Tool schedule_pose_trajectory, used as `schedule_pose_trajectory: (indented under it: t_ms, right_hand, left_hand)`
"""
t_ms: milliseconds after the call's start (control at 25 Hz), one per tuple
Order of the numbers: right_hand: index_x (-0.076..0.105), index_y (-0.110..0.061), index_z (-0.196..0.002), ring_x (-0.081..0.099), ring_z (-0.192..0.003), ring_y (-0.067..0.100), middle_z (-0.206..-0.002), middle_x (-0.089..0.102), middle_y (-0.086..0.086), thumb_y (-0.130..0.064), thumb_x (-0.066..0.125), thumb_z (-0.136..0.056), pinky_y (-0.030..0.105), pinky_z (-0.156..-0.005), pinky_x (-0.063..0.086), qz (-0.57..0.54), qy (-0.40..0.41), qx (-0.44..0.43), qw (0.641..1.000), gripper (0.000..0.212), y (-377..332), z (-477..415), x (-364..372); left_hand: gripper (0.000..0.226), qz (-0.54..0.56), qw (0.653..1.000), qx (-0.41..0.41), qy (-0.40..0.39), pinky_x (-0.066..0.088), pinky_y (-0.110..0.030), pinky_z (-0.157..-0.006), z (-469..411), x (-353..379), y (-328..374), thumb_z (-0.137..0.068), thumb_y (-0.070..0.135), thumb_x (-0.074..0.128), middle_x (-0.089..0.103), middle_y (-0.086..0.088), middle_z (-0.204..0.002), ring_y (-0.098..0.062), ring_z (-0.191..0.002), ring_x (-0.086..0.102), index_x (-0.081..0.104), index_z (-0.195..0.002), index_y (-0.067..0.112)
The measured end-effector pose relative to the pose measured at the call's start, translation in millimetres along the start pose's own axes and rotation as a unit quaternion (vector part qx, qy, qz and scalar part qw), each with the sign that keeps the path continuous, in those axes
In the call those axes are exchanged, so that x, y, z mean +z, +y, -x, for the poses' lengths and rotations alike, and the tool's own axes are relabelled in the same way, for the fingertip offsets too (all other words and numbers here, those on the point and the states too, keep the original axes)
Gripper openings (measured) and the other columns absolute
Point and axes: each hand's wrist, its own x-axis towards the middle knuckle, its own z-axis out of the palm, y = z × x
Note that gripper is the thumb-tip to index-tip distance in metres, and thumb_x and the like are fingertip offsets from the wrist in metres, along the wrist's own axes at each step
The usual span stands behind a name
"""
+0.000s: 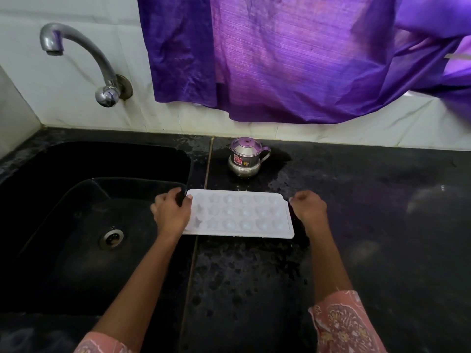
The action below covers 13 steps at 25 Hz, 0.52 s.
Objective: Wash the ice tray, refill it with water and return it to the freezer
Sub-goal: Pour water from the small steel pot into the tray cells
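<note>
- A white rectangular plastic ice tray [239, 215] with three rows of moulds is seen lying flat and lengthwise between the two grips.
- The tray's left short end is grasped by the left grip [170, 212]: the thumb is laid on the top rim and the fingers are curled over the end.
- The right grip [309, 207] is held just beside the tray's right short end with its fingers curled. A fingertip is seen at the far right corner, but it cannot be told whether the tray is actually pinched there.
- The end under the left grip is placed over the edge of a black stone sink [76, 200]. The rest of the tray is over the black speckled stone table [356, 225].
- A round metal drain [111, 236] is set in the sink floor, left of the left grip.
- A small lidded steel pot [246, 159] with a spout and handle is stood on the table just beyond the tray, between the grips.
- A curved metal tap [84, 52] is fixed to the white tiled wall [76, 103], far beyond the left grip.
- A purple curtain [280, 59] is hung above the pot.
- Pink patterned sleeves [344, 324] are worn on both arms.
</note>
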Motion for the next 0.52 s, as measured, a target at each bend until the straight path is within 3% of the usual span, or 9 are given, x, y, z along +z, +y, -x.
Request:
schedule_pose_trajectory:
  t_ms: [80, 200, 280, 400, 520]
  right_hand:
    - [0.063, -0.014, -0.108, 0.059, -0.097, 0.025, -0.113, 0.063, 0.01, -0.019, 0.053, -0.09, 0.03, -0.077, 0.045, -0.07, 0.019, -0.066, 0.995, 0.021, -11.4, -2.9, 1.1]
    - [0.062, -0.012, -0.109, 0.057, -0.075, 0.013, -0.092, 0.065, 0.001, -0.019, 0.054, -0.091, 0.024, -0.064, 0.044, -0.191, -0.003, -0.107, 0.976, 0.02, -33.3, -13.9, 7.4]
    - [0.057, -0.014, -0.118, 0.056, -0.083, 0.012, -0.098, 0.062, 0.0, -0.021, 0.055, -0.092, 0.023, -0.07, 0.044, -0.219, -0.024, -0.114, 0.969, 0.027, -49.7, -24.6, 14.6]
    - [0.045, -0.017, -0.132, 0.052, -0.11, 0.015, -0.127, 0.054, 0.003, -0.027, 0.056, -0.091, 0.024, -0.084, 0.042, -0.253, -0.082, -0.087, 0.96, 0.043, -63.9, -42.4, 28.0]
    - [0.032, -0.016, -0.141, 0.042, -0.129, 0.02, -0.144, 0.041, 0.004, -0.032, 0.053, -0.092, 0.031, -0.103, 0.035, -0.265, -0.126, -0.054, 0.954, 0.056, -67.2, -60.3, 41.4]
  left_hand:
    - [0.048, 0.002, 0.999, 0.044, -0.021, 0.025, -0.04, -0.107, -7.4, 1.7, 15.9, -0.092, 0.028, 0.055, 0.038, -0.018, -0.141, -0.035, -0.131, 0.03, 0.046, -0.136, 0.01]
    - [0.057, 0.02, 0.991, 0.096, -0.089, 0.03, -0.042, -0.109, -19.9, 11.0, 41.0, -0.09, 0.028, 0.059, 0.036, -0.019, -0.143, -0.034, -0.133, 0.032, 0.039, -0.14, 0.007]
    - [0.067, 0.021, 0.981, 0.124, -0.145, 0.028, -0.043, -0.111, -33.2, 20.2, 58.0, -0.088, 0.029, 0.063, 0.034, -0.018, -0.146, -0.033, -0.136, 0.03, 0.033, -0.143, 0.006]
    - [0.082, 0.041, 0.966, 0.144, -0.212, 0.025, -0.044, -0.114, -52.6, 35.9, 81.8, -0.084, 0.031, 0.067, 0.027, -0.015, -0.151, -0.03, -0.141, 0.024, 0.021, -0.147, 0.005]
    - [0.093, 0.088, 0.96, 0.097, -0.247, 0.024, -0.04, -0.114, -68.4, 54.3, 94.0, -0.081, 0.028, 0.071, 0.021, -0.015, -0.154, -0.028, -0.142, 0.021, 0.01, -0.148, 0.005]
